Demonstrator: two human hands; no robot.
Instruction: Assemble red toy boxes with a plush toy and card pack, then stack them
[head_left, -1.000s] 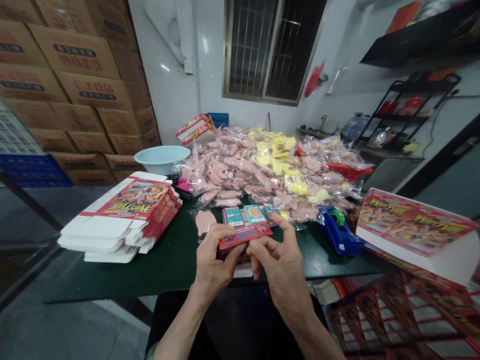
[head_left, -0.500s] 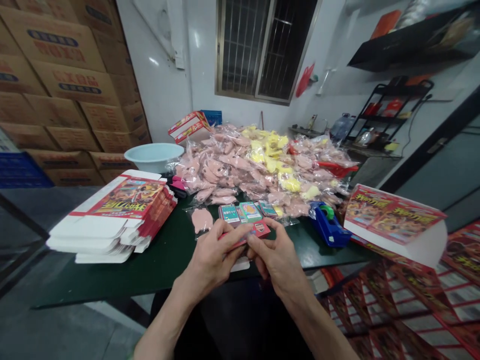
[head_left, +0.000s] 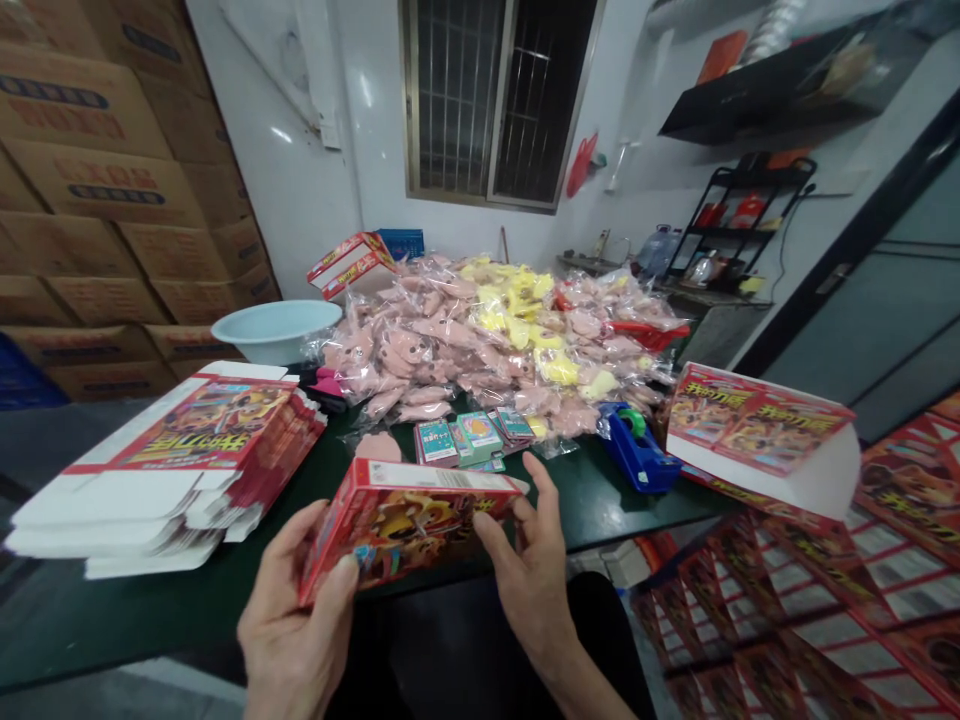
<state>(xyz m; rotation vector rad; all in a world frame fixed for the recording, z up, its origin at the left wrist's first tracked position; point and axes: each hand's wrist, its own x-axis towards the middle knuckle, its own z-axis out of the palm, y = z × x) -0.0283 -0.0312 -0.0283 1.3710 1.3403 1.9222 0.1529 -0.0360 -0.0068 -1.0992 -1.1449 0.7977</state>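
A red printed box [head_left: 420, 525] with a cartoon picture is held up over the table's front edge, tilted, its narrow side upward. My left hand [head_left: 300, 600] grips its left end, thumb on the printed face. At the right end, my right hand [head_left: 529, 560] holds the box with the thumb on its face, and the index finger sticks up past the corner. Behind the box lie small stacks of cards [head_left: 476, 432]. A pink bagged piece [head_left: 379, 447] lies partly hidden behind the box's top edge.
Flattened boxes [head_left: 187, 440] are stacked on the left. A heap of bagged pink and yellow pieces [head_left: 480, 330] covers the back, beside a pale blue basin [head_left: 277, 330]. A blue tape dispenser [head_left: 641, 455] and an opened display box [head_left: 757, 425] stand right. Filled cartons [head_left: 772, 600] sit below.
The hands held a small red packet half a second ago; now they hold the larger red box. The hands have come apart, the left moving left and down. The view has shifted slightly right.
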